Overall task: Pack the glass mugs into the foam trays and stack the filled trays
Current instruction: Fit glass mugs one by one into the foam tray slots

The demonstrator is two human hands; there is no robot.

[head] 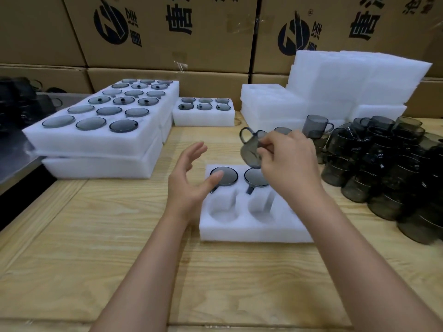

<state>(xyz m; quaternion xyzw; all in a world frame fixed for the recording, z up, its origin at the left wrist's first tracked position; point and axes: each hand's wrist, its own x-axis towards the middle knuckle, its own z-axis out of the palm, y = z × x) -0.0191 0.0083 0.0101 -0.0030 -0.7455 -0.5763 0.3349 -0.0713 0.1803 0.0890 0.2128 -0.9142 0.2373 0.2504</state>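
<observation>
Head view: we see the held mug (250,149), smoky grey glass, tilted in the air with its handle up and to the left, just above the far row of the foam tray (239,232). The right hand (287,161) pinches it by the rim, with the fingers curled around the glass. The left hand (189,180) holds nothing. Its fingers are spread and relaxed at the tray's left edge, and its thumb reaches over the first packed mug (229,179); we cannot tell whether it touches the glass. That mug and the second packed mug (254,180) sit base up in the tray's far row, handles pointing toward us. The two near pockets (221,212) in front of them are bare foam, and the right forearm hides the tray's right side. The tray lies flat on the wooden table (96,236). To the right we find a pile of loose mugs (383,168), dark and stacked on one another, with one upright mug (314,127) behind the hand. To the left stand the stacked filled trays (100,140), and a smaller filled tray (203,116) rests beside them farther back. Empty foam trays (335,92) are heaped at the back right, in front of a wall of printed cardboard boxes (167,32).
</observation>
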